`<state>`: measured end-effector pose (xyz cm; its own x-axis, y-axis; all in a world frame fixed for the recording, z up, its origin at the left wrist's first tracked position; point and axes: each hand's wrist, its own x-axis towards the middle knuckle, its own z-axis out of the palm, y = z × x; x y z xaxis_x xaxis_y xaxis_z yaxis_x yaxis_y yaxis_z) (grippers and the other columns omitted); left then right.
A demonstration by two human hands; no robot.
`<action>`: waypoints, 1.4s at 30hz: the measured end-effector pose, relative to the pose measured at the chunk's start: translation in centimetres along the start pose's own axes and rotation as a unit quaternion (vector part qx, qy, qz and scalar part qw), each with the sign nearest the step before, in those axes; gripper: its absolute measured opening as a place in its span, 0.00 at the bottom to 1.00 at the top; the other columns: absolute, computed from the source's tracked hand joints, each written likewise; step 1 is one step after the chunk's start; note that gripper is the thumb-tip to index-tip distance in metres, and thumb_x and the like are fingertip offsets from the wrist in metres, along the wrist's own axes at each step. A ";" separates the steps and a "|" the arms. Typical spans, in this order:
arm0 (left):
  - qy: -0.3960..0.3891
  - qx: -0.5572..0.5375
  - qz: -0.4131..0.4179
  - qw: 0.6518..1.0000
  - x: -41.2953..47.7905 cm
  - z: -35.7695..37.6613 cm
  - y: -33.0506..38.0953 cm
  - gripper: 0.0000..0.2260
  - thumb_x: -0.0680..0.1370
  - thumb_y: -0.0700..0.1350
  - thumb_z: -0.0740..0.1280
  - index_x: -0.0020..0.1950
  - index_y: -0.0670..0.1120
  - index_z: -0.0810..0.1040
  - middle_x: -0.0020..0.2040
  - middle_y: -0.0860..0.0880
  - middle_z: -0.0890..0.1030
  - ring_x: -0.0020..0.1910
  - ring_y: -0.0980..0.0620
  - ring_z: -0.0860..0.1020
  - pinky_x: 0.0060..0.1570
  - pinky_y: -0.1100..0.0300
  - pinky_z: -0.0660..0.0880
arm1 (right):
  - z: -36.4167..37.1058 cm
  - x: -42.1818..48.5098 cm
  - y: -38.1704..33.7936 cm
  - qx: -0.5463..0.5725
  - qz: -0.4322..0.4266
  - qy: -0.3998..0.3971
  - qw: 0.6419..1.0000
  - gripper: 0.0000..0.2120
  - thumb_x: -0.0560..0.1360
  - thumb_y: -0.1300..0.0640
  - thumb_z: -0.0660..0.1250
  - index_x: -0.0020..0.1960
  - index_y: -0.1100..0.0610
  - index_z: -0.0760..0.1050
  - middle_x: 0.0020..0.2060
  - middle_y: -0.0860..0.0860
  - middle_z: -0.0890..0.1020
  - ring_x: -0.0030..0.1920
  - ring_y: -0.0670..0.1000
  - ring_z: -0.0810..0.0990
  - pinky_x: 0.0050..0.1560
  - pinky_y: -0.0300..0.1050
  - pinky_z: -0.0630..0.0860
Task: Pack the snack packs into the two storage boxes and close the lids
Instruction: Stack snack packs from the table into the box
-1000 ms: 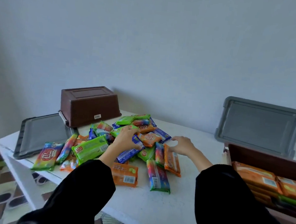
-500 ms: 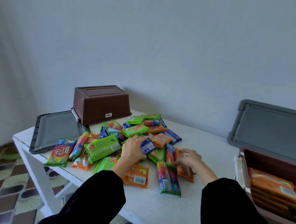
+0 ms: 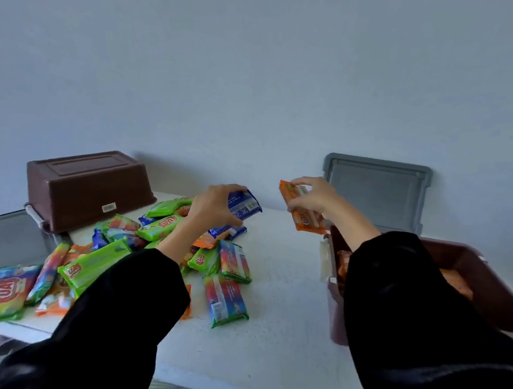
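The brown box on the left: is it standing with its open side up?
No, the brown box lies upside down on the table, its flat base facing up.

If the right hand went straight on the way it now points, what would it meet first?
Probably the wall. The right hand, gripping an orange snack pack, points left and away; the blue snack pack in the left hand sits below that line, though depth is unclear.

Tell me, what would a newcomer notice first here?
A bright heap of snack packs sprawls over the left half of the white table. The left hand grips a blue pack above it; the right hand holds an orange pack near the open brown storage box at the right. An upturned brown box sits at back left.
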<state>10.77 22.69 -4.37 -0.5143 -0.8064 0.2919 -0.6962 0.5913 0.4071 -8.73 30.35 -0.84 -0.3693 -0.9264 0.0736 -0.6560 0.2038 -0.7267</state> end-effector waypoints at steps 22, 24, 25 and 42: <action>-0.226 -0.012 0.268 0.936 2.5 13.8 20.2 0.29 0.68 0.43 0.75 0.67 0.49 0.71 0.61 0.44 0.71 0.61 0.47 0.68 0.62 0.52 0.66 | -14.2 -8.8 18.2 -0.354 0.003 -0.110 0.929 0.35 0.64 0.64 0.74 0.68 0.48 0.67 0.62 0.52 0.69 0.63 0.53 0.67 0.61 0.47 0.67; -0.217 -0.010 0.262 0.940 2.5 14.9 20.2 0.29 0.68 0.43 0.74 0.67 0.49 0.70 0.62 0.45 0.70 0.62 0.47 0.67 0.62 0.52 0.66 | -13.4 -8.5 19.4 -0.354 -0.015 -0.108 0.929 0.33 0.65 0.61 0.74 0.67 0.48 0.68 0.61 0.51 0.70 0.63 0.52 0.68 0.64 0.48 0.67; -0.211 -0.007 0.262 0.942 2.4 15.3 20.1 0.29 0.68 0.42 0.73 0.68 0.49 0.70 0.62 0.45 0.70 0.62 0.47 0.67 0.62 0.53 0.66 | -13.0 -8.3 19.9 -0.348 -0.027 -0.102 0.931 0.32 0.66 0.59 0.74 0.67 0.48 0.69 0.61 0.50 0.71 0.63 0.51 0.68 0.65 0.47 0.67; -0.177 0.037 0.283 0.942 3.4 16.4 18.8 0.22 0.72 0.46 0.72 0.65 0.48 0.73 0.62 0.47 0.75 0.61 0.49 0.72 0.61 0.53 0.71 | -12.1 -7.9 21.7 -0.271 -0.009 -0.028 0.962 0.25 0.71 0.57 0.70 0.67 0.50 0.71 0.61 0.53 0.73 0.62 0.52 0.71 0.61 0.42 0.65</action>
<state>-12.35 31.15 -9.90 -0.9391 -0.3172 0.1320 -0.2866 0.9352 0.2078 -27.99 45.96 -8.88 -0.3289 -0.9438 0.0344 -0.9141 0.3090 -0.2624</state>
